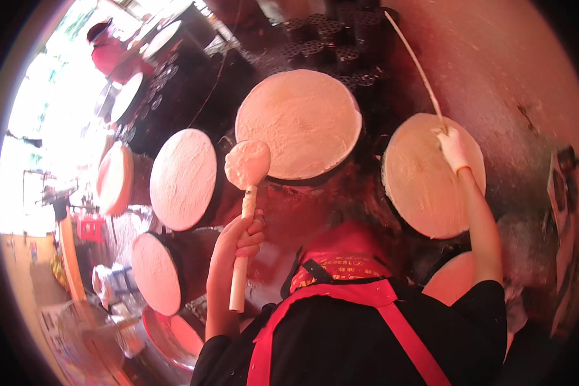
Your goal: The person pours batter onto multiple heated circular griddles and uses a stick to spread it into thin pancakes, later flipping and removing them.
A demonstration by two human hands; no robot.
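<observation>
My bare left hand (248,235) is closed around the pale handle of a round ladle (247,164), whose head is coated in thick pale batter. Behind it lies a large round griddle (299,123) covered with spread batter. On the right, my right hand (453,148), in a white glove, holds the lower end of a long thin stick (415,60) over another round griddle (427,193) spread with batter. Whether the stick touches that batter cannot be told.
More batter-covered round griddles (183,178) stand at the left and lower right. Perforated black cylindrical briquettes (330,31) are stacked beyond the middle griddle. At the upper left, a person (118,55) in a red top works beside other round pans. A red basin (159,333) is at lower left.
</observation>
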